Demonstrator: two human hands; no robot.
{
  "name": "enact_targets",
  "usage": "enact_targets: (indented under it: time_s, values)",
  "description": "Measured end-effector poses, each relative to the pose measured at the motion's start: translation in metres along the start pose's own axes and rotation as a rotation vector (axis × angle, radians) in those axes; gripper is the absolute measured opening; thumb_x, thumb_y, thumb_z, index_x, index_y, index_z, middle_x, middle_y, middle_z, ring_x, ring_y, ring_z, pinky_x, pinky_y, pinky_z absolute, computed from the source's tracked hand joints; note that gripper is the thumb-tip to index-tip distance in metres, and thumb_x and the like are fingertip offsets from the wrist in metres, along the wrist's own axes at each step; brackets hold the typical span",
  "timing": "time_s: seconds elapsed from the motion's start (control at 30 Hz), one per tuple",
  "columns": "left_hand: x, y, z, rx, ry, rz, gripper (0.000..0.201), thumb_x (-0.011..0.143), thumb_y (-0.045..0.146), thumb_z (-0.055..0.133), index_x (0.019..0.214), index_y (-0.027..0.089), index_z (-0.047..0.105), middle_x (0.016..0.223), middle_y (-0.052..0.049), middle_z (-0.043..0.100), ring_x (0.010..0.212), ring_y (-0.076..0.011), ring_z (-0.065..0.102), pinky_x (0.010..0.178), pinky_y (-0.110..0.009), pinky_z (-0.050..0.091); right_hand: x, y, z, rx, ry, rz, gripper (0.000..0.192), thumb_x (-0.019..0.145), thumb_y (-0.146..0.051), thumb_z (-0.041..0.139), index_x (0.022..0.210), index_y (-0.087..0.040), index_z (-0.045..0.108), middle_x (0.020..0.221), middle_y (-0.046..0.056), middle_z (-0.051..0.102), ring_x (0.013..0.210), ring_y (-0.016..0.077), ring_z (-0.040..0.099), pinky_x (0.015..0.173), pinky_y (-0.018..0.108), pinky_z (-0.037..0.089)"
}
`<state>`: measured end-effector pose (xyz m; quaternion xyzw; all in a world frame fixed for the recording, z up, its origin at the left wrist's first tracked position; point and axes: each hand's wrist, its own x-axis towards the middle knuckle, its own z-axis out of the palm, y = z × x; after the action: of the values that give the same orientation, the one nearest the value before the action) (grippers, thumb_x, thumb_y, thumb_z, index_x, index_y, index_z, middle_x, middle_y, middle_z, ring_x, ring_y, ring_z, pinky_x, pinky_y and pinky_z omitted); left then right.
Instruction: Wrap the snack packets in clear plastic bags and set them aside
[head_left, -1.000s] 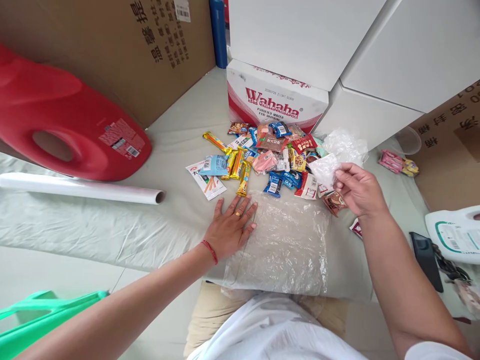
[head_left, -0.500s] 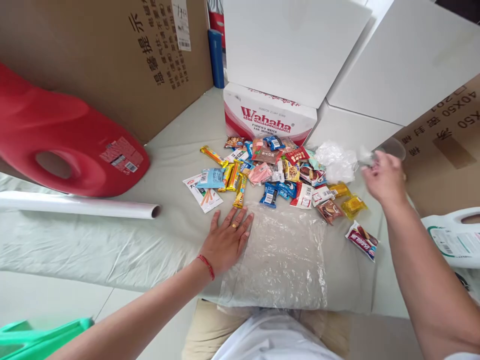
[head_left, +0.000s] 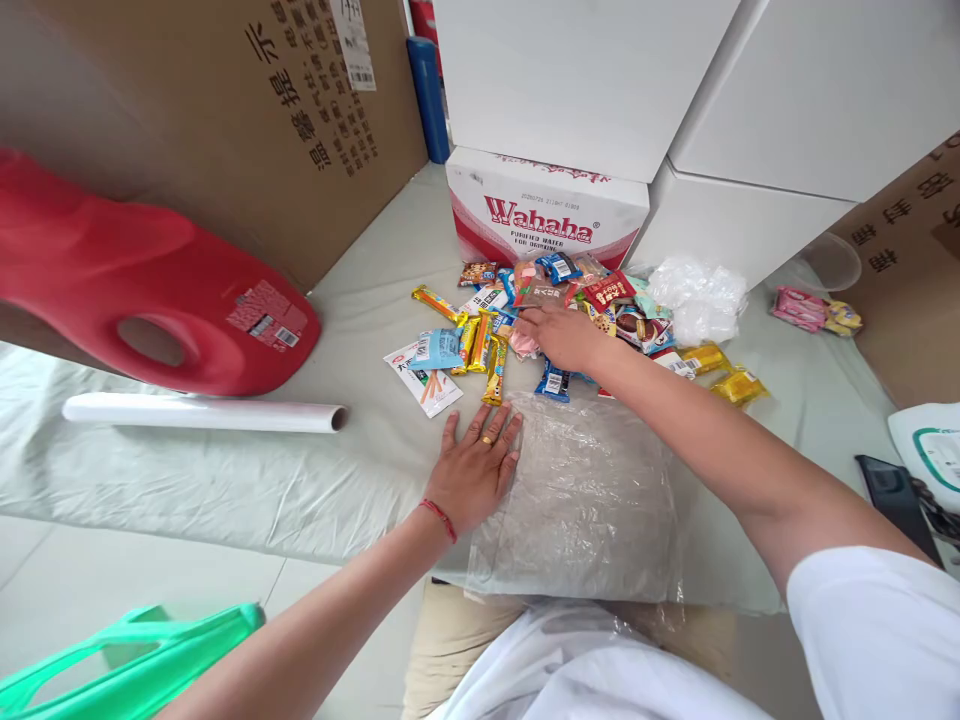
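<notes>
Left hand: the left hand (head_left: pixel 478 462) lies flat with fingers spread, pressing the left edge of the clear sheet (head_left: pixel 585 495) so it stays smooth near the front edge of the table (head_left: pixel 225 480).
Right hand: the right hand (head_left: pixel 561 336) reaches into the snack pile (head_left: pixel 570 320); fingers rest on a pink pack (head_left: pixel 523 344), and I cannot tell if it grips.
Snack pile: loose, mid-table, in front of the water box (head_left: pixel 544 205).
Containers: the box is closed.
Crumpled wrap: the wrap (head_left: pixel 699 296) lies beside the pile.
</notes>
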<state>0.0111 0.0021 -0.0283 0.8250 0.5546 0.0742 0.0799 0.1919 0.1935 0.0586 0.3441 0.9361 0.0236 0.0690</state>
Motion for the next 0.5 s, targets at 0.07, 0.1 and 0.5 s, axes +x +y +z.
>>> enact_targets:
  time_s: [0.07, 0.1, 0.5]
  values:
    - [0.0, 0.0, 0.0, -0.005, 0.005, -0.001, 0.055, 0.106, 0.04, 0.027, 0.158, 0.028, 0.037, 0.167, -0.005, 0.032, 0.153, -0.0316, 0.032, 0.123, -0.065, 0.013, 0.012, -0.002, 0.0, -0.034, -0.062, 0.025, 0.043, 0.097, -0.007, 0.039, 0.135, -0.009, 0.061, 0.136, 0.019, 0.062, 0.12, 0.0309, 0.056, 0.092, 0.039, 0.045]
    - [0.0, 0.0, 0.0, -0.009, 0.007, 0.0, 0.055, 0.106, 0.04, 0.027, 0.158, 0.028, 0.038, 0.167, -0.005, 0.033, 0.153, -0.0314, 0.032, 0.123, -0.064, 0.013, 0.014, -0.002, -0.001, -0.043, -0.065, 0.037, 0.041, 0.098, -0.008, 0.039, 0.131, -0.008, 0.064, 0.132, 0.02, 0.064, 0.117, 0.0311, 0.057, 0.09, 0.039, 0.045]
    - [-0.002, -0.002, -0.001, -0.014, 0.02, 0.015, 0.059, 0.105, 0.05, 0.028, 0.159, 0.028, 0.035, 0.168, -0.005, 0.029, 0.155, -0.0305, 0.029, 0.124, -0.063, 0.012, -0.17, -0.011, 0.013, 0.867, 0.352, 0.66, 0.036, 0.095, -0.052, 0.059, 0.102, -0.021, 0.074, 0.089, 0.003, 0.074, 0.077, 0.0212, 0.066, 0.068, 0.029, 0.05]
